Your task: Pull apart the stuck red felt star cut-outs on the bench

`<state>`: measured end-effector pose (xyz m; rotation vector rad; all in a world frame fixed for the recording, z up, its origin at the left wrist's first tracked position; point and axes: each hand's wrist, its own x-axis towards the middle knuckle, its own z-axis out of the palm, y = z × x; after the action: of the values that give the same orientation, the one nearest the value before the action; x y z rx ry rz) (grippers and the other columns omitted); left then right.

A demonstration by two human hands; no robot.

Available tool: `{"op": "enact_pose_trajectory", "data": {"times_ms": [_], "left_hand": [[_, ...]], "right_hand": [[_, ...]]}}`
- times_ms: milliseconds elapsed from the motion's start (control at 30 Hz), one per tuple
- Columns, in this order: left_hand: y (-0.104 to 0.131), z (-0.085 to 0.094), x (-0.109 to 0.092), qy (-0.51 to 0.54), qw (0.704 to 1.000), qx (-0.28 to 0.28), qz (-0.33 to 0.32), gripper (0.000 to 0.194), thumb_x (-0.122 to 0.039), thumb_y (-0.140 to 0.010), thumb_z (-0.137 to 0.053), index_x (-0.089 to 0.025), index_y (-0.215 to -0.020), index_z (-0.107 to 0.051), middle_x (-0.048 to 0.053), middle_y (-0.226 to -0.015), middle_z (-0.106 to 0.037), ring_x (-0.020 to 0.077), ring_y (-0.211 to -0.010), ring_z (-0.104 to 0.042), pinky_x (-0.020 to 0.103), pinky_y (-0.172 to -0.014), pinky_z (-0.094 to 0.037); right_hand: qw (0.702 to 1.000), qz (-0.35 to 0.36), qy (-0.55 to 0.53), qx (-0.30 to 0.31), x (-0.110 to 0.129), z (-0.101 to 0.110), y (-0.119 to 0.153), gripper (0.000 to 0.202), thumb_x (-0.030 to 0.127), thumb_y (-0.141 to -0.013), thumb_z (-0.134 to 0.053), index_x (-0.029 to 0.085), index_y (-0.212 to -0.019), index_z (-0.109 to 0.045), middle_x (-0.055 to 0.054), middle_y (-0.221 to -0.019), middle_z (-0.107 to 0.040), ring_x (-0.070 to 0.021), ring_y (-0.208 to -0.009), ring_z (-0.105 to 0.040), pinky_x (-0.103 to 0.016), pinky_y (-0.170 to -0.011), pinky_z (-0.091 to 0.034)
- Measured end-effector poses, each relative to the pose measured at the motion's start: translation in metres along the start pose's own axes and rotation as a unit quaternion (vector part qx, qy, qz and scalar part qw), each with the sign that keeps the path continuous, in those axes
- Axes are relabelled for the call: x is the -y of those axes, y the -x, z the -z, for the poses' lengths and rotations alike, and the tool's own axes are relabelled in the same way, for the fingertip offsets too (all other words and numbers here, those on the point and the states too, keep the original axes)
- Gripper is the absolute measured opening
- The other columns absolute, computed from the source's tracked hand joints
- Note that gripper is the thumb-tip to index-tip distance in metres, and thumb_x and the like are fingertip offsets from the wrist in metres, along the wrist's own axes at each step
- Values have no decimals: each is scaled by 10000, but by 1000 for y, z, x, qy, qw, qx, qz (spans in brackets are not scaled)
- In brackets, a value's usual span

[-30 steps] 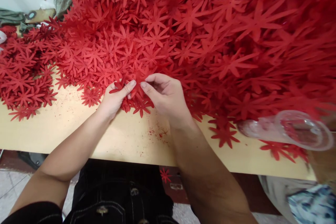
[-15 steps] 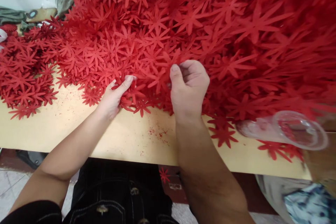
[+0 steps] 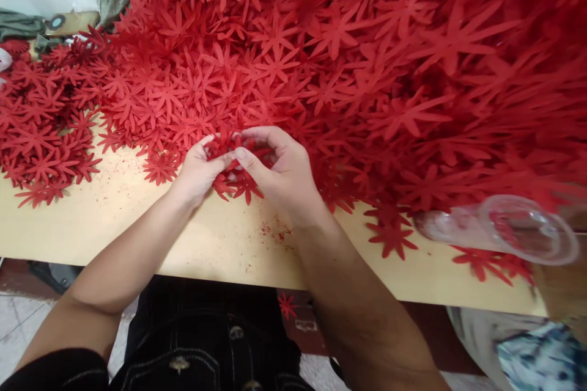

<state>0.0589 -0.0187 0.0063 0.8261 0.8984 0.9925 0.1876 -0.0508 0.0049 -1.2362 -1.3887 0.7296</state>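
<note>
A large heap of red flower-shaped pieces [image 3: 275,61] with narrow petals covers the back of the pale table [image 3: 220,244]. At its front edge, my left hand [image 3: 197,171] is closed on red flower pieces, thumb on top. My right hand [image 3: 284,174] meets it from the right, its thumb tip near the left thumb and its fingers curved round the same red pieces. Petals between the hands hide exactly what the right fingertips pinch.
A clear plastic cup [image 3: 527,229] lies on its side at the right front, near loose red flowers [image 3: 392,235]. A smaller red pile [image 3: 41,134] is at the left, with dark green cloth [image 3: 21,25] behind. One red flower [image 3: 287,305] is below the table edge.
My right hand has moved left and slightly down from the heap to meet my left hand. The left hand has barely moved and still holds red pieces.
</note>
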Motion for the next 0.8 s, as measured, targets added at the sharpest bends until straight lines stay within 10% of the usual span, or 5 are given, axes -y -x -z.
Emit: {"op": "enact_pose_trajectory", "data": {"times_ms": [200,800], "left_hand": [[0,2,-3,-6,999,2,-32,394,-218,-541,-816,-202,-902,-659,-14,-858,-695,86,-645,-598,237,-627,-495],[0,1,-5,2,1000,10,-10,303,-211,-549,-811,-168,-810,-664,-41,-641,-636,48,-546,-541,183,-533,-422]], "right_hand": [[992,-65,-104,15,-8,-2,-2,130,229,-720,-655,198,-829,-591,-6,-819,-657,-128,-741,-618,-305,-727,-531],[998,23,30,-53,-3,-2,-1,274,386,-891,-484,182,-739,-586,-2,-707,-571,-107,-671,-523,-283,-677,-436]]}}
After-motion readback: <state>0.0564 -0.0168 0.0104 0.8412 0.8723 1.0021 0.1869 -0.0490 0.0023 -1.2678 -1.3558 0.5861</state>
